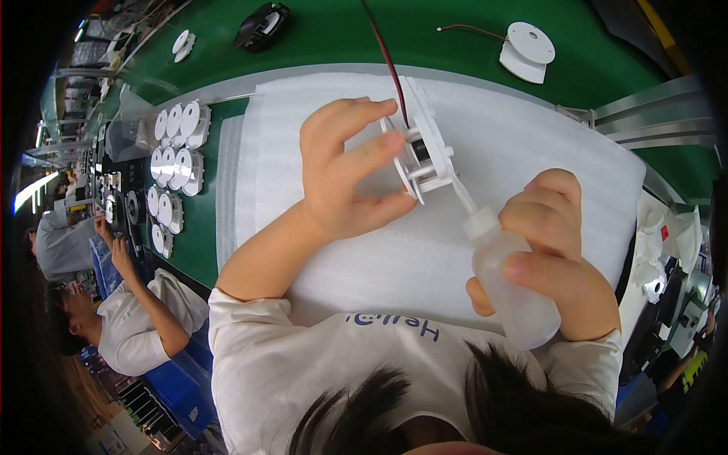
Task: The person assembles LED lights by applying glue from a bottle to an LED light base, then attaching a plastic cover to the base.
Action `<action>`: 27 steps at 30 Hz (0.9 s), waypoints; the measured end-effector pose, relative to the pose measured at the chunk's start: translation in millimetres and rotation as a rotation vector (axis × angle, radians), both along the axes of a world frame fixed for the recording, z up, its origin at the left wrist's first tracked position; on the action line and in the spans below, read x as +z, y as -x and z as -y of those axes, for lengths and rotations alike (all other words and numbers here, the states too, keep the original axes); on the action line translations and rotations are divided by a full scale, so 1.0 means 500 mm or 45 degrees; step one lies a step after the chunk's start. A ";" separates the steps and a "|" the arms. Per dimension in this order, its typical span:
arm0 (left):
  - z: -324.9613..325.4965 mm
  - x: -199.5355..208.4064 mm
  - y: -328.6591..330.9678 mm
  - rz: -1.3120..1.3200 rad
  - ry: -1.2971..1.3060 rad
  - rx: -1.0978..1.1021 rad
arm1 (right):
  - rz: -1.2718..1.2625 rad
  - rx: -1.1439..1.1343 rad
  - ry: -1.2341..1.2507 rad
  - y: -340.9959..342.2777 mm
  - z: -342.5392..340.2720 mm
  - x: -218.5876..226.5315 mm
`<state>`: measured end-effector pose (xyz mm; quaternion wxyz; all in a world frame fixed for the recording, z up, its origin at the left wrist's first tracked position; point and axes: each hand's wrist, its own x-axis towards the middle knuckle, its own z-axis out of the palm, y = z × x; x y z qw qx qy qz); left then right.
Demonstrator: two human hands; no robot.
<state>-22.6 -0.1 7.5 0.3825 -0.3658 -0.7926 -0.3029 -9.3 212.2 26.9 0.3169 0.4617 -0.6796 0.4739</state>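
Observation:
My left hand [343, 163] grips a white plastic assembly [432, 140] by its round side, the fingers spread along its edge. A small black part shows between the assembly's two plates, and a red and black wire [388, 57] runs up from it. In my right hand [547, 243] is a translucent squeeze bottle [516, 296], tilted, with the fingers wrapped round its body. The bottle's narrow nozzle reaches the lower right edge of the assembly; whether it touches I cannot tell. Both things are above a white foam sheet [303, 265].
Several white round assemblies [176, 167] stand in rows on the green table at the left. Another white assembly [525, 57] with a wire lies at the far right, and a black round part [262, 26] at the far left. A co-worker [140, 318] sits at the left.

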 end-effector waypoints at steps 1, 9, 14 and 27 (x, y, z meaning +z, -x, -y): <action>-0.002 0.004 -0.001 0.089 -0.016 0.017 | -0.018 -0.003 0.030 0.001 0.001 -0.002; -0.002 -0.011 -0.014 0.473 -0.281 0.043 | -0.023 -0.003 0.081 -0.007 0.004 -0.004; 0.002 -0.014 -0.018 0.469 -0.207 0.016 | 0.003 -0.022 0.073 -0.009 0.009 -0.005; -0.008 0.012 -0.039 1.344 -0.983 -0.264 | -0.015 0.009 0.050 0.002 0.008 -0.009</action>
